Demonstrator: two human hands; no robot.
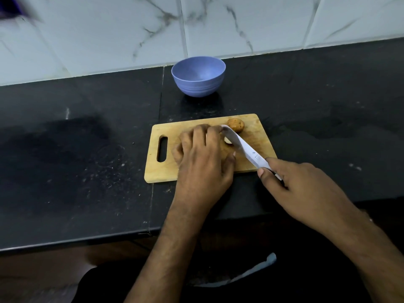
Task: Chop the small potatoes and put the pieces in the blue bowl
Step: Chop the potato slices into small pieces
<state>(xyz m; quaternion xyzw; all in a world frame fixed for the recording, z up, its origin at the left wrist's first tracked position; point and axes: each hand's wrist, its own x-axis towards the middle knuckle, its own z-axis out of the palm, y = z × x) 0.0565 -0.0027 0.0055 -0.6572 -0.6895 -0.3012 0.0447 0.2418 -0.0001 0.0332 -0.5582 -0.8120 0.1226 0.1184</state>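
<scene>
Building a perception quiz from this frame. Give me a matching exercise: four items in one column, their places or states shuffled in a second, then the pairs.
Column A
1. blue bowl
2. whole small potato
3. knife
4. left hand

Column B
a. gripped by the right hand, blade angled across the cutting board
b. palm down on the board, fingers over the piece being cut
c. empty, on the black counter beyond the board, near the tiled wall
d. uncut, at the board's far edge, by the blade tip

Pairs: 1-c, 2-d, 3-a, 4-b
</scene>
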